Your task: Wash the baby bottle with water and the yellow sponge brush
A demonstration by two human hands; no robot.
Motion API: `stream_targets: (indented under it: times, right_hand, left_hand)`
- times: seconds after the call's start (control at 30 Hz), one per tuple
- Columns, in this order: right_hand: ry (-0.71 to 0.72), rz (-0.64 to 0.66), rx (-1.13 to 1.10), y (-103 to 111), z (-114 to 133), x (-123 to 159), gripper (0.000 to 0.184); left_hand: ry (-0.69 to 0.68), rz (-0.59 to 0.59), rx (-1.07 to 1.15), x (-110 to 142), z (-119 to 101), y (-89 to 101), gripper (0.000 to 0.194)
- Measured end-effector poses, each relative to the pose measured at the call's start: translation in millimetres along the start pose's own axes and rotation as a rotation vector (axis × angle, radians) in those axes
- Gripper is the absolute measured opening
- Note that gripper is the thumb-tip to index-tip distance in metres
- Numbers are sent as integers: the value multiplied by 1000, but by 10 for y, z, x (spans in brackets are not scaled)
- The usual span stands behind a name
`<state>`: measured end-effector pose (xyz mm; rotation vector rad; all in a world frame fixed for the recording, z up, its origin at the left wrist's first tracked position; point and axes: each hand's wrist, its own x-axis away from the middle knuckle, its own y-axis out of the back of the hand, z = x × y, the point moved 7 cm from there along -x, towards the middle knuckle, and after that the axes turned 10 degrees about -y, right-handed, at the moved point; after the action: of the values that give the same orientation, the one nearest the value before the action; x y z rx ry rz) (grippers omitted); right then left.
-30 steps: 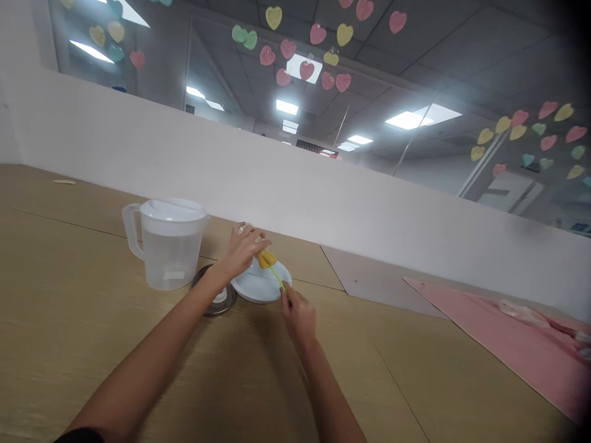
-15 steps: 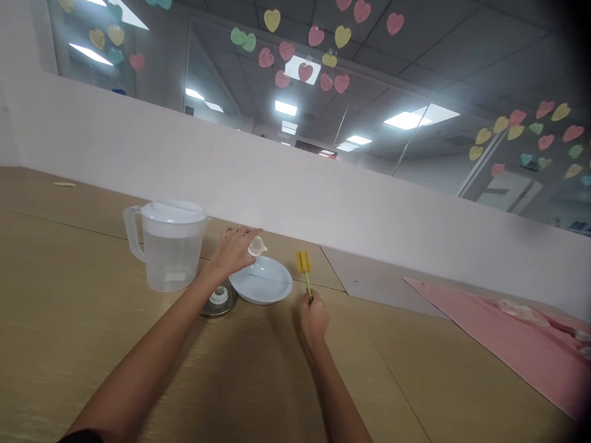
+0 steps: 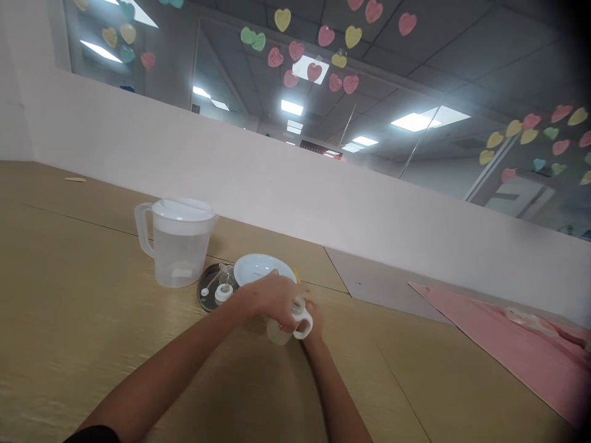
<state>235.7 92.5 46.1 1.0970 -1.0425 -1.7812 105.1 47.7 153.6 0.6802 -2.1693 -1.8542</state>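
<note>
Wrapped closely, the left hand [image 3: 270, 300] curls over 1 small translucent plastic bottle with a white loop handle [image 3: 282, 327], held over the tan wooden table [image 3: 92, 344]. The right hand [image 3: 313, 323] sits just against it (its grip is hidden, so I cannot tell). Farther off lie 1 round dark metal dish [image 3: 207, 288] holding small clear-and-white parts, 1 white plate [image 3: 263, 266], 1 clear plastic jug with a white lid [image 3: 178, 255], and 1 pink sheet [image 3: 498, 351].

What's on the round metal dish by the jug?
The round metal dish holds a white ring and a clear piece. The left forearm covers its near edge, so anything there can't be seen.
</note>
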Motion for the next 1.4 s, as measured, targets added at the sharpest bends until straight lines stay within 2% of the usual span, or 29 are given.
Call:
stream_targets:
  times: [0.13, 0.23, 0.33, 0.43, 0.57, 0.67, 0.73, 0.8, 0.87, 0.93, 1.03, 1.17, 1.4]
  right_hand:
    - [-23, -7, 39, 18, 0, -12, 21]
    - [-20, -99, -30, 70, -2, -31, 27]
    - [4, -204, -195, 125, -10, -36, 35]
    - [41, -256, -337, 164, 0, -20, 40]
    - [94, -251, -418, 184, 40, -9, 46]
    - [168, -189, -415, 124, 80, -41, 47]
    - [214, -133, -391, 52, 100, -71, 47]
    - [233, -101, -347, -11, 107, -91, 48]
    - [235, -97, -301, -46, 107, -97, 51]
    - [245, -100, -277, -61, 114, -88, 55]
    - [266, -104, -276, -74, 119, -74, 58]
    - [314, -103, -311, -123, 112, -79, 62]
    - [345, -107, -383, -222, 80, -109, 67]
  left_hand:
    - [-40, 104, -83, -30, -87, -133, 58]
    - [-6, 182, -131, -12, -65, -150, 52]
    - [39, 218, -155, 2, -24, -137, 47]
    - [68, 209, -159, -3, 38, -147, 48]
    - [83, 170, -166, -9, 186, -173, 49]
    - [34, 130, -62, 31, 324, -131, 65]
    - [25, 49, 51, 98, 475, -22, 74]
    - [175, -73, 86, 220, 775, 127, 65]
    - [433, -114, 16, 409, 1152, 205, 48]
    - [573, -62, -17, 566, 1444, 165, 36]
    - [704, 15, -39, 742, 1763, 9, 24]
    - [781, 78, -21, 812, 1951, -225, 14]
    - [813, 100, 30, 780, 2018, -473, 8]
